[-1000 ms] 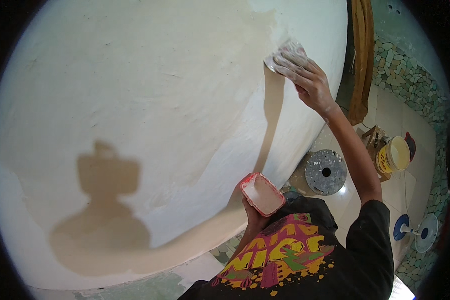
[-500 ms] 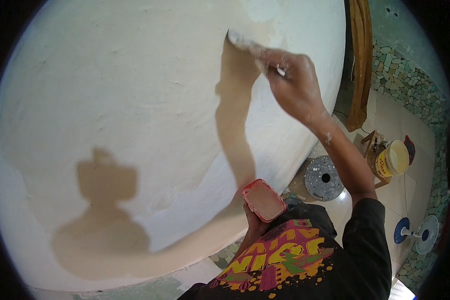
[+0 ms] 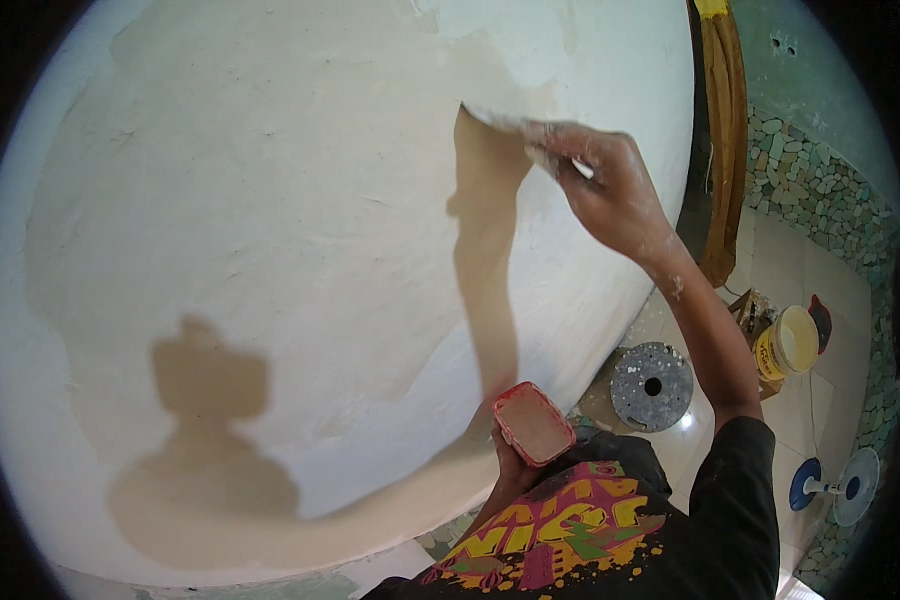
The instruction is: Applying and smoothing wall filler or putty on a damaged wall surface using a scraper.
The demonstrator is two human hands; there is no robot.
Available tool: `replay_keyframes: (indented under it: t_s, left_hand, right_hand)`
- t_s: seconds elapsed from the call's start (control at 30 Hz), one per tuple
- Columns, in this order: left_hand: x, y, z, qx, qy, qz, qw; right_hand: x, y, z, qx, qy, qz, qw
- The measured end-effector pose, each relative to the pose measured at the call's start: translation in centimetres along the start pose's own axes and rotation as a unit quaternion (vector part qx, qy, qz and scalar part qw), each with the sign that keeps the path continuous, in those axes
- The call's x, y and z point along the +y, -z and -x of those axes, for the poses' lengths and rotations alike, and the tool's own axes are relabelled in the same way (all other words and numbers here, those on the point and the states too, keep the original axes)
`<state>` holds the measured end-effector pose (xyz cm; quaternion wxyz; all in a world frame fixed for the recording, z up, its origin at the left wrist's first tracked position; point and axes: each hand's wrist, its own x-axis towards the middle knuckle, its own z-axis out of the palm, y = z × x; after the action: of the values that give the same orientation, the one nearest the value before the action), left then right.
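My right hand point(image 3: 610, 190) is closed on a putty-smeared scraper point(image 3: 495, 119), seen nearly edge-on, its blade at the upper part of a white, patchily coated wall point(image 3: 300, 200). Whitish smears cover parts of that hand and forearm. Low in the middle of the view, my left hand point(image 3: 510, 460) grips a red rectangular tub point(image 3: 535, 422) from the side, its top showing pale creamy paste. Shadows of my arm and head fall across the wall.
At the right stand a paint-spattered grey round object point(image 3: 650, 375), a cream bucket point(image 3: 792, 340) on a wooden stool, and a blue-and-clear stand-like object point(image 3: 832, 485) on the tiled floor point(image 3: 790, 255). Brown hanging cloth point(image 3: 722, 120) lines the wall's edge; pebble cladding point(image 3: 810, 170) lies beyond.
My right hand with the scraper has swept leftward across the wall and turned, then dropped slightly. The whole scene sits lower in the picture; my left hand still holds the tub.
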<state>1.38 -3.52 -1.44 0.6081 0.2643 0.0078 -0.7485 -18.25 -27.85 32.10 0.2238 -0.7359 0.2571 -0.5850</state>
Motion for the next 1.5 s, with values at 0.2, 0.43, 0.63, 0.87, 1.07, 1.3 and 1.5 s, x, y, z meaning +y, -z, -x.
replay_keyframes:
  t_s: [0.2, 0.43, 0.63, 0.87, 1.07, 1.3, 1.5]
  left_hand:
    - [0.3, -1.0, 0.4, 0.008, 0.002, -0.019, 1.000]
    - [-0.1, 0.1, -0.1, 0.005, 0.009, -0.013, 1.000]
    - [0.3, -0.3, 0.2, 0.030, -0.008, -0.050, 0.998]
    - [0.4, 1.8, -0.5, 0.019, -0.007, -0.049, 0.999]
    - [0.3, 0.5, 0.6, -0.017, -0.013, -0.010, 1.000]
    - [1.1, -0.6, 1.4, -0.014, 0.030, 0.028, 0.999]
    - [0.9, -1.5, 1.5, -0.061, 0.046, 0.050, 0.996]
  right_hand:
    - [-1.1, 1.6, -1.6, 0.043, 0.258, 0.175, 0.949]
    - [3.1, 2.0, -7.7, 0.061, 0.349, 0.340, 0.871]
    - [3.7, 2.5, -2.4, -0.018, 0.277, 0.343, 0.897]
    - [0.4, 2.9, -7.6, 0.234, 0.187, 0.125, 0.946]
    - [-4.1, -0.6, -5.3, 0.098, 0.115, 0.251, 0.956]
    - [-4.2, 1.4, -5.6, 0.097, 0.174, 0.119, 0.973]
    - [3.1, 3.7, -9.5, 0.059, 0.360, 0.376, 0.852]
